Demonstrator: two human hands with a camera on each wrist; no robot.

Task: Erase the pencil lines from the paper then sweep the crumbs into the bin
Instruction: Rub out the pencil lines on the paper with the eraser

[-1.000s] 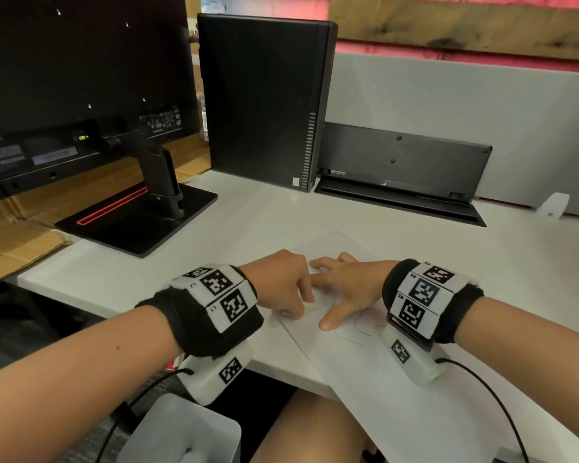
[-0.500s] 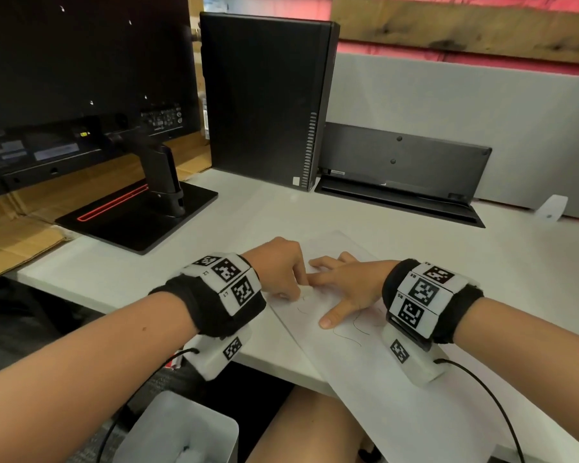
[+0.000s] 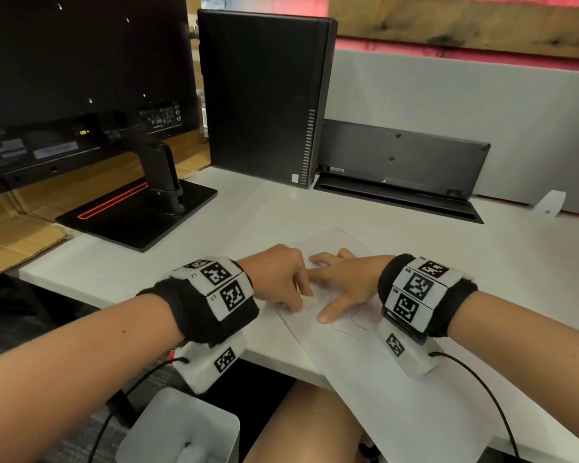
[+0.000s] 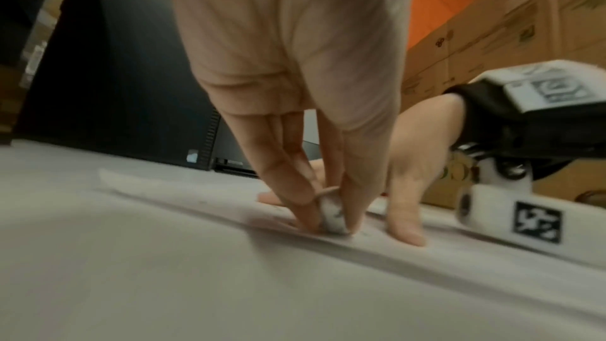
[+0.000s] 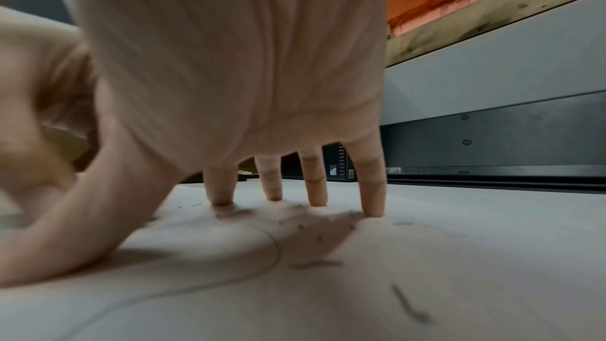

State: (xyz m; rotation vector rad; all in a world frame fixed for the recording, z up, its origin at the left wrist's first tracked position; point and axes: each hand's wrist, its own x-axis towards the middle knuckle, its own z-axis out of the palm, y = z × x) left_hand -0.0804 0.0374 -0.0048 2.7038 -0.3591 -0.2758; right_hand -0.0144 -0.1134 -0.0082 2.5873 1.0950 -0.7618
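Observation:
A white sheet of paper (image 3: 381,389) lies slantwise on the white desk (image 3: 241,228), its near end over the desk edge. Thin pencil lines (image 3: 348,330) curve just in front of my right thumb. My left hand (image 3: 281,279) pinches a small white eraser (image 3: 310,303) (image 4: 332,218) and presses it onto the paper. My right hand (image 3: 345,282) lies flat with spread fingers (image 5: 315,191), holding the sheet down. Dark eraser crumbs (image 5: 315,263) are scattered on the paper near those fingertips. A pencil line (image 5: 262,266) runs under the palm.
A white bin (image 3: 181,429) stands on the floor below the desk edge, under my left forearm. A monitor stand (image 3: 141,212), a black computer tower (image 3: 264,95) and a black dock (image 3: 401,172) sit along the back. A grey partition (image 3: 465,111) closes the far side.
My left hand with the eraser has shifted a little back and forth on the paper next to the right thumb. The right hand has stayed put.

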